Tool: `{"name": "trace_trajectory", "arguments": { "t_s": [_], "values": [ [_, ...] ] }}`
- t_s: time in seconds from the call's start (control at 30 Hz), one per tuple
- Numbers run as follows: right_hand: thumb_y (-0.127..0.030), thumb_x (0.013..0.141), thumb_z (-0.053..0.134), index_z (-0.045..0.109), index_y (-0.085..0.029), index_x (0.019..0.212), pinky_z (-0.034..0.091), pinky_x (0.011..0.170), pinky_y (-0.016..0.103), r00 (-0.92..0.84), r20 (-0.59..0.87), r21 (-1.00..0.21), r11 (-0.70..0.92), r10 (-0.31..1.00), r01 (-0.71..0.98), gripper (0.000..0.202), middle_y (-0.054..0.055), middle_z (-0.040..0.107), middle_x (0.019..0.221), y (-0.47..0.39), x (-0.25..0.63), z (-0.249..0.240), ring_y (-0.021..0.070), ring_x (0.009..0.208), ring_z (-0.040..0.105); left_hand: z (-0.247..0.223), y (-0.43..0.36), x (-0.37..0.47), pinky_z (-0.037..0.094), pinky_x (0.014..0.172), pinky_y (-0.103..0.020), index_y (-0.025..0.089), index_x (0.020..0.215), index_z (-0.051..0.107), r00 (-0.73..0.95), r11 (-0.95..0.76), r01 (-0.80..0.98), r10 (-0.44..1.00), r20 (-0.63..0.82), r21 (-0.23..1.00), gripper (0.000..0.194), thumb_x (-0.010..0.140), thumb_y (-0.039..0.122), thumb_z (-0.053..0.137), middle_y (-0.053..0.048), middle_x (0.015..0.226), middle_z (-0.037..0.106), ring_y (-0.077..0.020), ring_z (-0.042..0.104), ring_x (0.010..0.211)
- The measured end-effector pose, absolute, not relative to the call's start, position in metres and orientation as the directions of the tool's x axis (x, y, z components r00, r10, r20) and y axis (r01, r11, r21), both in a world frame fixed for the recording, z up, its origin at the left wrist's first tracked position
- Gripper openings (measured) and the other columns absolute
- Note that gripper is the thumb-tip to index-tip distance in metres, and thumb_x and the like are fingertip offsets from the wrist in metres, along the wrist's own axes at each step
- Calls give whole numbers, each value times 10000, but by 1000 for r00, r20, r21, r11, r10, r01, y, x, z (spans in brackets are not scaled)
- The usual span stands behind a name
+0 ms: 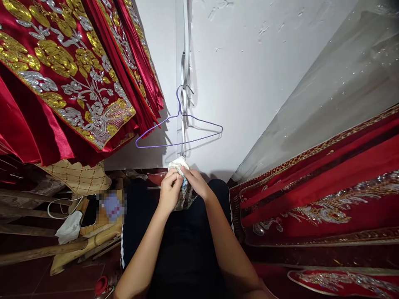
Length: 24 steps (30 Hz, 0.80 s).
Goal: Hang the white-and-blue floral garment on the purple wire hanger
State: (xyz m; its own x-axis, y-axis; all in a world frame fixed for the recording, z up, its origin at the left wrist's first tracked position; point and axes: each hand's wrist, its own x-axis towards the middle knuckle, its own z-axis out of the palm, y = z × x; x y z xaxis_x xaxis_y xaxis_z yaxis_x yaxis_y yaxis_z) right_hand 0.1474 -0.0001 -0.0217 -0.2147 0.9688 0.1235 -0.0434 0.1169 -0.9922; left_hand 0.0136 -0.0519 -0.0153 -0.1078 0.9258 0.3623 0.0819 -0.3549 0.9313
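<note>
Over my lap, both hands hold a small piece of fabric (178, 162) with a white top edge and a patterned blue, brown and white lower part. My left hand (171, 189) has its thumb and fingers pinched together at the fabric's left side. The fingers of my right hand (197, 182) press on its upper right edge. Whether a needle or thread is between the fingertips is too small to see. Just above the fabric, a purple wire hanger (180, 113) with nothing on it hangs from a white strap (186, 37) against the wall.
Red sequined garments (59, 58) hang at upper left. More red embroidered clothing (311, 207) and a sheer white glittering fabric (299, 112) fill the right. A wooden chair (102, 234) at left bears a phone (89, 211), a crumpled white tissue (69, 227) and a cable (51, 207).
</note>
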Motion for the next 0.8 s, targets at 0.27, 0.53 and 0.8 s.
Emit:
{"name": "trace_trajectory", "arguments": {
  "t_s": [0.27,0.53,0.8],
  "values": [
    [-470,724,793,676,-176,865,495,727,317,-484,86,-996,72,871,-48,346,35,678,811,12,158,22,201,797,611,-14,-37,-1,384,1108,-379,207,841,594,-25,-335,122,940,340,934,301,949,485,555,-80,1380,518,-264,500,1298],
    [-160,683,667,636,-178,723,452,574,253,-461,298,-952,295,836,-80,53,-5,639,680,23,207,94,141,618,592,-13,-29,-38,480,937,-349,215,1146,595,450,-297,398,888,98,868,394,926,537,540,-62,1057,693,-250,628,1004],
    [-300,862,601,687,-193,1195,481,995,381,-139,587,-752,601,797,271,360,79,706,1210,88,196,50,256,1158,633,27,-18,-104,406,684,-281,196,861,614,251,-306,768,952,174,563,339,978,425,394,-32,762,629,-207,574,731]
  ]
}}
